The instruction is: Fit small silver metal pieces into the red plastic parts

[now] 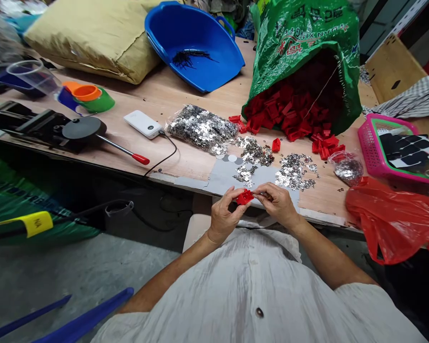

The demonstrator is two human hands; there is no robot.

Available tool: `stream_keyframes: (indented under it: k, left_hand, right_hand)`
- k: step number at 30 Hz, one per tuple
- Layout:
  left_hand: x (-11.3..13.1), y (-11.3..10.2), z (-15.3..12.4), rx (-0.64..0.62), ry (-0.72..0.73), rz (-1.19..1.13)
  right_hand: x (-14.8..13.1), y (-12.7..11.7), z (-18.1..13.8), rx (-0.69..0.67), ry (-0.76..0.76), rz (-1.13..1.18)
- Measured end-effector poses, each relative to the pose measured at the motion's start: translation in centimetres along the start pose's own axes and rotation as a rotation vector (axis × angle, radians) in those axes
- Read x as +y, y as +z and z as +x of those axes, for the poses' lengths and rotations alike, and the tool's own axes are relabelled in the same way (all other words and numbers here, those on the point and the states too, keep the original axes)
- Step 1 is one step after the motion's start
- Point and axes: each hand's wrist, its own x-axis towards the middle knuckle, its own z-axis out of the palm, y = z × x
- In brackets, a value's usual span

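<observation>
My left hand [224,215] pinches a small red plastic part [245,196] just in front of the table's near edge. My right hand [278,204] is closed at the part's right side, fingertips pressed against it; what else they pinch is too small to see. Loose piles of small silver metal pieces [293,172] lie on the table right behind my hands. More red plastic parts [289,114] spill from a green sack [303,43] lying on its side farther back.
A clear bag of silver pieces [200,127], a white power bank [143,124] with cable, a blue basin [195,45], a tan cushion [96,40], a black press tool [57,128], a pink basket [396,150] and a red plastic bag [393,216] surround the wooden table [186,162].
</observation>
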Motion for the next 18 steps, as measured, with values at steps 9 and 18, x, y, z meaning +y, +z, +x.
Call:
stream_keyframes:
  k: [9,18]
  left_hand:
    - [1.2,-0.1,-0.3,-0.008,-0.035,-0.078]
    - [1.3,-0.2,-0.7,-0.015,-0.090,-0.150]
  right_hand:
    - [-0.1,0.3,-0.6,-0.104,0.062,0.067]
    - [0.6,-0.7,-0.4,-0.125,0.393,0.387]
